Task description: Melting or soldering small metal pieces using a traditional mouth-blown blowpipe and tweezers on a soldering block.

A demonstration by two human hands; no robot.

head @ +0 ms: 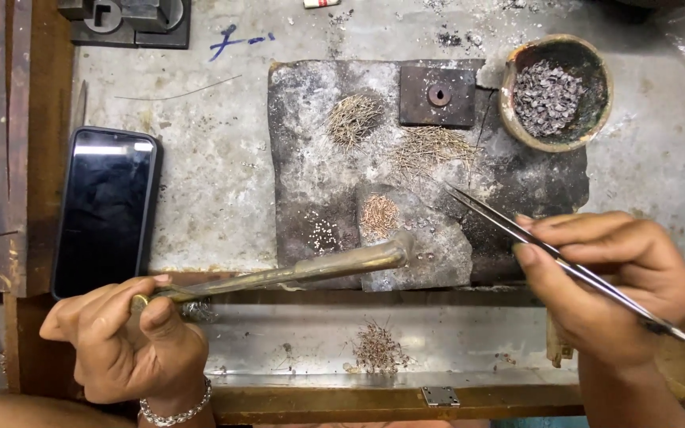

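Note:
My left hand grips a long brass blowpipe torch whose curved tip reaches over a dark, scorched soldering slab. My right hand pinches slim steel tweezers; their points hover over the slab near a heap of thin wire pieces. On the slab lie another wire heap, a copper-coloured cluster, a patch of tiny pale beads and a square metal block with a hole.
A round bowl of grey chips stands at the slab's upper right. A black phone lies on the left. A metal tray below the bench edge holds a small wire pile. A dark steel block sits at top left.

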